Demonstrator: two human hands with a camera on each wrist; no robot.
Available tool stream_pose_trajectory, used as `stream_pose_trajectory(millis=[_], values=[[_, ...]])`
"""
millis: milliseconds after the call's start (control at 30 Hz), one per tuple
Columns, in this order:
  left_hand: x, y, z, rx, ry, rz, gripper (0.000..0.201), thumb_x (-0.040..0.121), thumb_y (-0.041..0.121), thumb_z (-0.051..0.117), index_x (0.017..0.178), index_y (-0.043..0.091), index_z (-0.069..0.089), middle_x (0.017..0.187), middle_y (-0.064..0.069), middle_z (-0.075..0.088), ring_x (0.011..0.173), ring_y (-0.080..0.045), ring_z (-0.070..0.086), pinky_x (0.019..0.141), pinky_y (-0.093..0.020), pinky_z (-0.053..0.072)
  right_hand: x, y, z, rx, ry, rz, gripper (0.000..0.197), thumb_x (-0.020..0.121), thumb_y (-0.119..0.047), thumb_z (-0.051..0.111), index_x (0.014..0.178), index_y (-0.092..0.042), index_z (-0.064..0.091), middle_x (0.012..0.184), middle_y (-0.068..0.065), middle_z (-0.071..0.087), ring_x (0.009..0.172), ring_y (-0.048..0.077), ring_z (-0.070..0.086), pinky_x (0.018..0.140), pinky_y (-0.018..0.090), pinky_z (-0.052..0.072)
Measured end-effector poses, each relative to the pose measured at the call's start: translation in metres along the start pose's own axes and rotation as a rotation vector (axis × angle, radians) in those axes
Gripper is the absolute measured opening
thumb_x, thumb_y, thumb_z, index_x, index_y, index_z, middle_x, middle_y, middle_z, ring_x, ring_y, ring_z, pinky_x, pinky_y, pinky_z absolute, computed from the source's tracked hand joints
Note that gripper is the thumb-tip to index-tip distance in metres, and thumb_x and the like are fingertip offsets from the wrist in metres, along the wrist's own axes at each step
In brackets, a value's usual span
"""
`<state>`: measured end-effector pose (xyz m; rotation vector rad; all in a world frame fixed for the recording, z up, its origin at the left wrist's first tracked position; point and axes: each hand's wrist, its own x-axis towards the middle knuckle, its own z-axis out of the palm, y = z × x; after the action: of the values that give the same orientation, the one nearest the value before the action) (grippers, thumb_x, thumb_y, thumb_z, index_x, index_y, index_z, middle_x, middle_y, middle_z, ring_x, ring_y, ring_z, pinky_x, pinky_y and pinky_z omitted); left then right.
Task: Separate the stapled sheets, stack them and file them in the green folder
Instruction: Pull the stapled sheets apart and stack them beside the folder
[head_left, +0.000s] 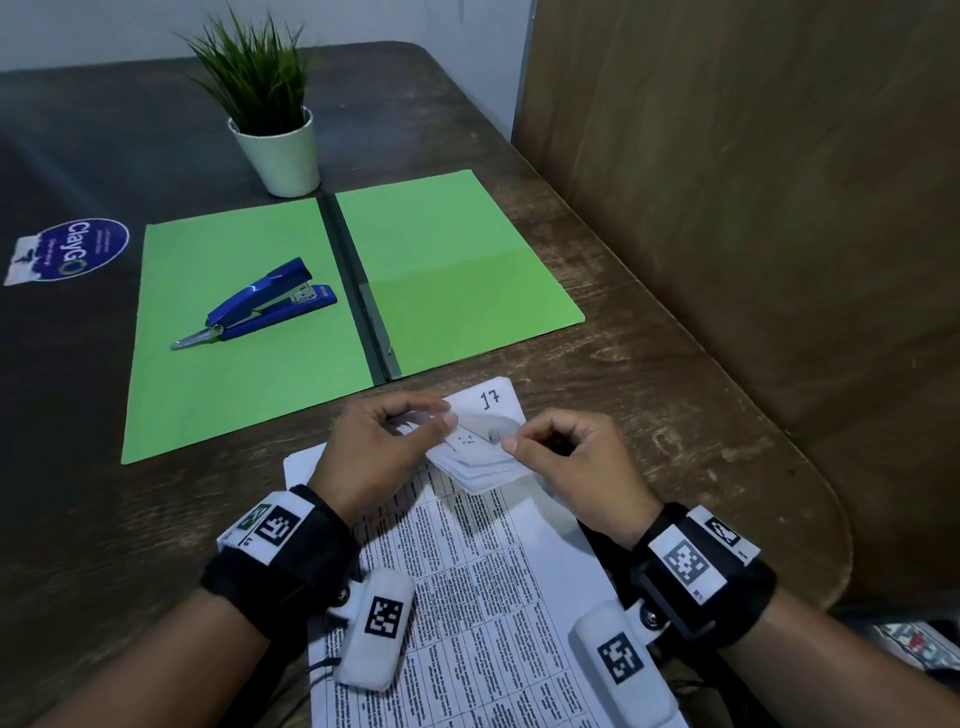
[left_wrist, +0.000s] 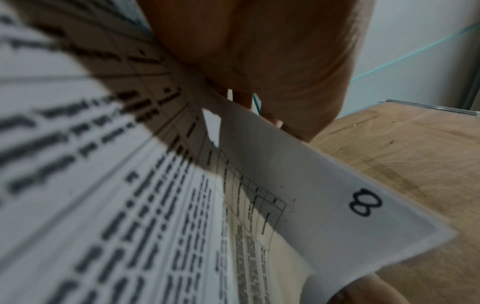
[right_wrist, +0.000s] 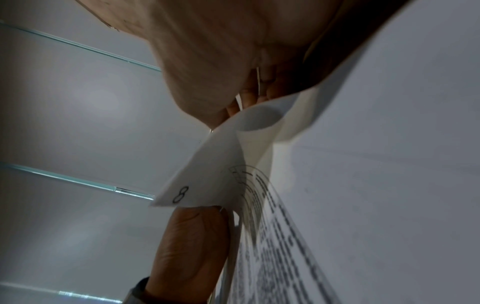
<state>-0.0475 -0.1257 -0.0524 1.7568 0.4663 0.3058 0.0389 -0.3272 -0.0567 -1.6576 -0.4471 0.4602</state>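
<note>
Just in front of the green folder (head_left: 291, 332), at the near edge of the desk (head_left: 649, 374), both grips close on one corner of the stapled sheets (head_left: 467, 545). The left hand (head_left: 371, 457) has its thumb and fingers curled round the lifted, folded-back corner pages, pinching them from the side away from the folder's right flap. The right hand (head_left: 582, 467) pinches the same bunched corner from the opposite side, its thumb and forefinger drawn together with the other fingers curled in behind; whether a staple sits between the fingertips cannot be told. Both wrists angle inward toward each other over the sheets, each wearing a black strap with white square-patterned markers.

The sheets are white paper printed with a dense table of small text; the corner pages fan and curl upward, one bearing a handwritten "17" in the head view. In the left wrist view the left hand (left_wrist: 259, 51) looms above a bent page (left_wrist: 337, 195) marked "8", blurred print running below. In the right wrist view the right hand (right_wrist: 221, 51) holds a page (right_wrist: 221, 164) rolled into a loop, the same "8" at its tip, with a thumb (right_wrist: 192, 246) of the other hand beneath.

Beyond the sheets, the folder lies open and flat, matt green card with a dark spine strip. On its left flap rests a blue stapler (head_left: 260, 306) with its metal remover tongue pointing toward the sheets. Behind the folder stands a white pot with a grassy plant (head_left: 275, 124); to the folder's left lies a blue oval sticker (head_left: 72, 249). Dark, worn wood grain covers the desk.
</note>
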Motion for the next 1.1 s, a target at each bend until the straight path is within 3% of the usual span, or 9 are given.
stream_pose_trajectory(millis=[100,167,400,600,633,700,767,900,1100], values=[[0.000,-0.004,0.000,0.066,-0.011,-0.002,0.023,0.082,0.015,0.081,0.094,0.034,0.077,0.080,0.017,0.071,0.065,0.003,0.062,0.064,-0.018,0.049,0.004,0.006,-0.001,0.034,0.046,0.020,0.034,0.077,-0.008,0.082,0.104,-0.026,0.073,0.074,-0.003,0.059,0.063,0.014,0.045,0.054,0.025,0.041],[0.000,-0.004,-0.001,0.084,-0.011,0.003,0.027,0.082,0.013,0.081,0.098,0.034,0.076,0.086,0.018,0.071,0.068,0.007,0.061,0.065,-0.012,0.046,0.005,0.007,-0.001,0.023,0.039,0.029,0.042,0.076,-0.008,0.082,0.110,-0.031,0.072,0.076,-0.004,0.056,0.063,0.015,0.043,0.055,0.025,0.041],[-0.002,-0.002,-0.003,0.110,-0.031,0.017,0.033,0.081,0.009,0.080,0.100,0.035,0.073,0.104,0.016,0.073,0.080,0.012,0.061,0.068,-0.007,0.046,0.007,0.009,-0.004,-0.110,0.047,0.036,0.017,0.079,-0.014,0.082,0.092,-0.022,0.077,0.071,-0.006,0.060,0.058,0.006,0.049,0.058,0.024,0.042],[-0.001,-0.003,-0.004,0.098,-0.053,-0.031,0.017,0.078,0.034,0.079,0.089,0.047,0.076,0.097,0.019,0.073,0.076,0.004,0.063,0.075,-0.025,0.050,0.004,0.004,-0.004,-0.185,0.020,-0.077,0.022,0.083,-0.017,0.079,0.069,-0.031,0.073,0.076,-0.002,0.062,0.067,0.006,0.055,0.067,0.024,0.044],[-0.002,0.001,-0.003,0.072,-0.049,-0.034,0.002,0.083,0.041,0.078,0.081,0.041,0.078,0.096,0.019,0.074,0.082,0.005,0.065,0.078,-0.025,0.049,0.004,0.002,-0.004,-0.178,-0.005,-0.088,0.027,0.086,-0.021,0.076,0.062,-0.032,0.070,0.074,-0.002,0.059,0.067,0.007,0.053,0.067,0.026,0.043],[-0.002,0.002,-0.001,-0.008,-0.051,-0.033,0.043,0.084,0.054,0.063,0.069,0.015,0.074,0.089,0.013,0.075,0.093,0.001,0.068,0.086,-0.027,0.046,0.003,0.000,-0.004,-0.153,-0.027,-0.098,0.039,0.091,-0.030,0.070,0.052,-0.029,0.062,0.072,0.000,0.055,0.066,0.008,0.052,0.070,0.033,0.044],[-0.001,0.001,0.000,-0.062,-0.033,-0.052,0.050,0.090,0.048,0.062,0.061,0.007,0.068,0.077,0.006,0.072,0.088,-0.008,0.070,0.091,-0.036,0.047,0.004,0.000,-0.003,-0.120,0.015,-0.084,0.031,0.090,-0.030,0.071,0.059,-0.024,0.067,0.071,0.002,0.058,0.064,0.010,0.054,0.067,0.034,0.050],[0.002,-0.005,-0.001,0.040,-0.020,-0.027,0.012,0.088,0.023,0.076,0.079,0.031,0.078,0.091,0.015,0.077,0.094,-0.008,0.071,0.090,-0.037,0.054,0.007,0.007,-0.004,-0.082,0.101,-0.007,0.014,0.084,-0.009,0.077,0.088,-0.022,0.074,0.074,-0.002,0.062,0.068,0.009,0.053,0.064,0.023,0.047],[0.002,-0.009,-0.003,0.090,-0.013,-0.026,0.025,0.085,0.023,0.079,0.101,0.042,0.074,0.106,0.020,0.075,0.099,-0.005,0.070,0.090,-0.033,0.055,0.007,0.007,-0.003,-0.052,0.106,0.013,0.018,0.079,-0.004,0.080,0.086,-0.021,0.074,0.074,-0.001,0.061,0.066,0.009,0.050,0.063,0.023,0.047]])
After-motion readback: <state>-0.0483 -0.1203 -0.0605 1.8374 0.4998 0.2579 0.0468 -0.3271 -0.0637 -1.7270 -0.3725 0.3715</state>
